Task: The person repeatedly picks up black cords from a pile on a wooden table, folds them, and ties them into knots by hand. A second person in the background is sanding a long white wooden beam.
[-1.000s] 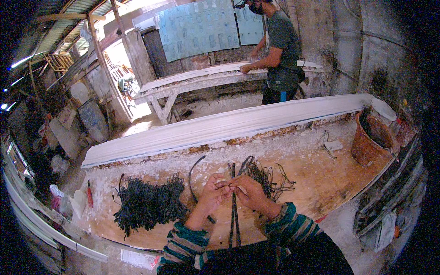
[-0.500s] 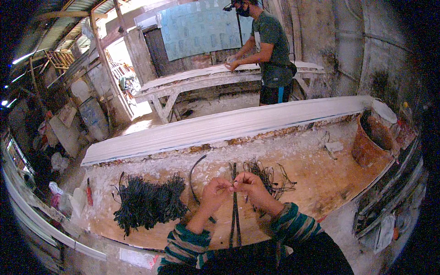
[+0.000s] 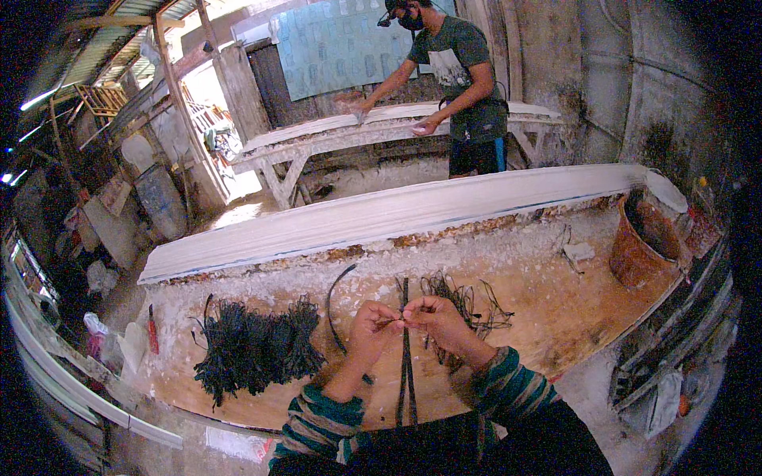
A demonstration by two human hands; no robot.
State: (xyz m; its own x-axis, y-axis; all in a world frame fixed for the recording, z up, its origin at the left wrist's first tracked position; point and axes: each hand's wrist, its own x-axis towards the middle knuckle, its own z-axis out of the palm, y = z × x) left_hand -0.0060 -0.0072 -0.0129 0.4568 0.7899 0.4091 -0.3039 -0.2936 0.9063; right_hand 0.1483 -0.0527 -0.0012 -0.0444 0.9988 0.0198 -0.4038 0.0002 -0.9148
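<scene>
My left hand and my right hand meet fingertip to fingertip above the wooden board. Both are closed in a pinch at long, narrow black strips, which run from beyond the fingers down toward my body. Any finer piece between the fingertips is too small to make out. Left of my left hand lies a thick bundle of black cords. A single curved black strip lies between that bundle and my hand. Beside my right hand is a loose tangle of thin black cords, partly covered by the hand.
A long white moulding spans the board's far side. At the right stands a rusty bucket; a red-handled tool lies at the left. A co-worker leans over another long white-topped bench behind.
My hands stay pinched at the strips with only slight finger movement. The co-worker has turned and spread both arms apart along the far bench.
</scene>
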